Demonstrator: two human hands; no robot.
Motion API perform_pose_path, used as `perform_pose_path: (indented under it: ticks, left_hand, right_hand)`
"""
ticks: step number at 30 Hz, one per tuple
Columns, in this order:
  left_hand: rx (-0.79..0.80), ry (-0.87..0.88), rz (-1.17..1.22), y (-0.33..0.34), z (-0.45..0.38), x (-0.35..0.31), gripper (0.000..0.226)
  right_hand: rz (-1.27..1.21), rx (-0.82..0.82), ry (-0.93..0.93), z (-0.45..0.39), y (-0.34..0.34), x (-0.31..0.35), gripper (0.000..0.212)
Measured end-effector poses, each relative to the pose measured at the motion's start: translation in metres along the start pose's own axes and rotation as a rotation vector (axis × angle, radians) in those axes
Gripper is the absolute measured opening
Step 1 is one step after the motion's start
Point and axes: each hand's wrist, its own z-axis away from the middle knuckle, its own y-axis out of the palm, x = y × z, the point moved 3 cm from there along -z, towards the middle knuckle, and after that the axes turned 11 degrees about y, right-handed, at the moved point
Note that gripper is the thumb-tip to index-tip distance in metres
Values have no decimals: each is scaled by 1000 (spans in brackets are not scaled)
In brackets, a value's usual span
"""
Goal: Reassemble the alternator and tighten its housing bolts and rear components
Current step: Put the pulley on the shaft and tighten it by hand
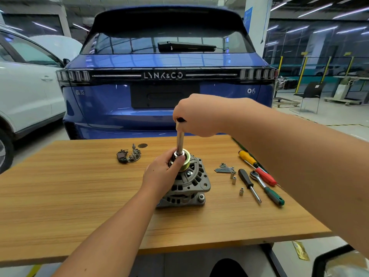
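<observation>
Standing pulley-up near the middle of the wooden table (79, 196), the grey alternator (187, 182) has a long metal socket tool (180, 140) set upright on the centre of its pulley (184, 159). Right hand (196, 116) grips the black top of the tool, fingers curled tight around it, fist closed from above. Left hand (162, 170) wraps the pulley from the left side, thumb pressed on the pulley rim near the tool's base, other fingers curled round the far side, mostly hidden

Right of the alternator, a bunch of long bolts (224, 169) lies on the table, with a few small sockets (234, 177) just beside and below them. Further right: black-handled screwdriver (248, 183), ratchet with green handle (266, 186), red-handled screwdriver (265, 176), yellow-handled screwdriver (247, 156), all lying loose, roughly parallel and angled toward the table's right edge; the ratchet and the red handle touch or overlap, cannot tell which

Behind-left of the alternator, well apart from it, a dark curved rear part (128, 154) with metal bits sits on the table, a small dark round disc (142, 145) just behind it

Beyond the table, a blue car (165, 62) seen from the rear, a white car (26, 92) to its left
</observation>
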Motion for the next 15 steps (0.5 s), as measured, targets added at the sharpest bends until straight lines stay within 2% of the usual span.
perform_pose_path:
  ticks: [3, 7, 9, 12, 15]
  left_hand:
    - [-7, 2, 4, 0, 0, -1, 41]
    - [-5, -11, -12, -1, 0, -3, 40]
    - [-9, -9, -11, -1, 0, -3, 39]
    - [-8, -13, -23, 0, -1, -2, 37]
    - [-10, -2, -26, 0, -1, -3, 32]
  right_hand:
    - [-42, -25, 93, -1, 2, 2, 43]
    - [16, -165, 209, -4, 4, 12, 49]
    - [-40, -111, 179, -2, 5, 9, 42]
    - [-72, 20, 28, 3, 2, 3, 29]
    - [-1, -9, -35, 3, -2, 3, 22]
